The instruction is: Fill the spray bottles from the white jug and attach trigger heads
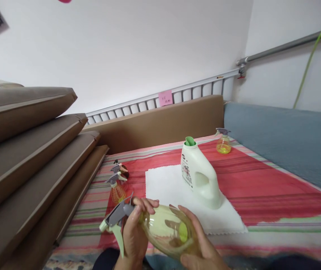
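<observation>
Near the bottom of the view I hold a clear yellowish spray bottle [163, 228], tipped on its side with its grey trigger head pointing left. My left hand [138, 228] is wrapped round the neck, just below the trigger head. Fingers of my right hand [201, 242] grip the bottle's base end. Just beyond, a large pale green jug [202, 176] with a handle stands upright on a white cloth [163, 183]. A green spout or insert shows in its open mouth.
Several spray bottles [118, 191] stand at the left on the red and striped cloth [256, 180]. Another spray bottle [223, 142] with yellow liquid stands at the back right. Stacked brown cushions [36, 172] border the left, and a blue-grey cushion [284, 142] the right.
</observation>
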Action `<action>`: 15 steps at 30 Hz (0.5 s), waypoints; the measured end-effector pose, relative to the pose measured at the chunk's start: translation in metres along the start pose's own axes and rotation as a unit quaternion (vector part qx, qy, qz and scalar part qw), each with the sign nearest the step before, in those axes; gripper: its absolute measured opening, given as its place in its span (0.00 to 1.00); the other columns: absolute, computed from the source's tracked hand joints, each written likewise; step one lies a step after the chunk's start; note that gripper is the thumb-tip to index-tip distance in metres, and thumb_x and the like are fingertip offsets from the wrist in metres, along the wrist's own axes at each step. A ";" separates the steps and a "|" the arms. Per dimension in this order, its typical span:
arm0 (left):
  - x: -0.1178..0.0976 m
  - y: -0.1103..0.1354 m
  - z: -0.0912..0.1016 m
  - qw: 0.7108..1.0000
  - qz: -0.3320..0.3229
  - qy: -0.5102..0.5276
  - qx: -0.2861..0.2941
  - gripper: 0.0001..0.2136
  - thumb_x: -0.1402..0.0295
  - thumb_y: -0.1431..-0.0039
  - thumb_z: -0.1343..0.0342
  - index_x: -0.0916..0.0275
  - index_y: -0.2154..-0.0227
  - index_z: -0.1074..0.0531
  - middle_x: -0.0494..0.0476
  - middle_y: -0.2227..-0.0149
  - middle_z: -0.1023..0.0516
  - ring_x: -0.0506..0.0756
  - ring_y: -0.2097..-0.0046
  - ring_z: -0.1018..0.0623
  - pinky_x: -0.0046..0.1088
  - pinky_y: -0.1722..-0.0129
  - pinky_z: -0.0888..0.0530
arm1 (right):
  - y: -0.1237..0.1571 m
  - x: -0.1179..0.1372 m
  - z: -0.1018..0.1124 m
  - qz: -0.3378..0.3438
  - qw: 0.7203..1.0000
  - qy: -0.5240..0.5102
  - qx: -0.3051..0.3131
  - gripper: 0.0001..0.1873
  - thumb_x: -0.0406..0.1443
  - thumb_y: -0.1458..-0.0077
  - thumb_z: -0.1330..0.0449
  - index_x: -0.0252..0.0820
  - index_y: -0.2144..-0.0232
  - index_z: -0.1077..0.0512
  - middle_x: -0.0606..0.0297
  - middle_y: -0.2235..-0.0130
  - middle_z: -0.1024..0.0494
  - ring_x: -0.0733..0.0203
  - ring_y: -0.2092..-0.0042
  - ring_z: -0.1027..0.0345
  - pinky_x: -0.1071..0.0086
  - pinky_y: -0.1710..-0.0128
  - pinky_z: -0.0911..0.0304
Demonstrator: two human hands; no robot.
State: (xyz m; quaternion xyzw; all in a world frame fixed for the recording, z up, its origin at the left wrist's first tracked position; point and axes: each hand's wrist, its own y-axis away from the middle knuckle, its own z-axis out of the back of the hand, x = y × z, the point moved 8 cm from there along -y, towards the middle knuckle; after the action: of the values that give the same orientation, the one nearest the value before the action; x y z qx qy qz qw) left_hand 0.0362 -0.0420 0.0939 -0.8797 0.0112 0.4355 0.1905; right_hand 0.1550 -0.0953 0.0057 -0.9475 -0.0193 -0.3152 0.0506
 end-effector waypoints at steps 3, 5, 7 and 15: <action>-0.001 0.001 -0.004 1.000 -0.001 -0.004 0.021 0.10 0.65 0.46 0.45 0.61 0.79 0.33 0.52 0.77 0.29 0.56 0.64 0.26 0.39 0.52 0.33 | 0.003 -0.021 -0.012 -0.155 0.984 -0.057 0.063 0.39 0.56 0.56 0.38 0.50 0.45 0.39 0.53 0.47 0.29 0.49 0.52 0.30 0.64 0.65 0.32; 0.000 0.001 -0.005 1.000 0.005 0.008 0.027 0.10 0.65 0.45 0.46 0.61 0.79 0.33 0.52 0.78 0.29 0.56 0.65 0.26 0.39 0.52 0.33 | 0.006 -0.024 -0.016 -0.180 0.978 -0.047 0.089 0.36 0.57 0.54 0.41 0.46 0.48 0.36 0.53 0.50 0.27 0.51 0.56 0.28 0.64 0.65 0.32; 0.000 -0.001 -0.001 0.999 0.013 0.036 0.011 0.10 0.65 0.45 0.46 0.61 0.79 0.34 0.50 0.79 0.29 0.54 0.67 0.27 0.38 0.53 0.32 | 0.002 -0.010 -0.012 -0.081 0.994 0.022 0.065 0.37 0.48 0.62 0.31 0.50 0.49 0.36 0.57 0.49 0.28 0.50 0.53 0.30 0.60 0.55 0.35; -0.004 -0.002 0.001 0.999 0.009 0.044 -0.018 0.10 0.65 0.45 0.45 0.60 0.79 0.34 0.48 0.79 0.30 0.52 0.69 0.28 0.34 0.54 0.31 | 0.005 -0.015 0.001 -0.077 0.996 -0.044 0.001 0.39 0.46 0.61 0.31 0.56 0.47 0.41 0.55 0.45 0.33 0.44 0.50 0.33 0.64 0.67 0.35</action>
State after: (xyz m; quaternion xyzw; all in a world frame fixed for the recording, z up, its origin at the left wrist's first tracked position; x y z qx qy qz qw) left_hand 0.0329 -0.0400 0.0972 -0.9014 0.0193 0.3979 0.1700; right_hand 0.1438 -0.1002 -0.0046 -0.9562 -0.0944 -0.2757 0.0267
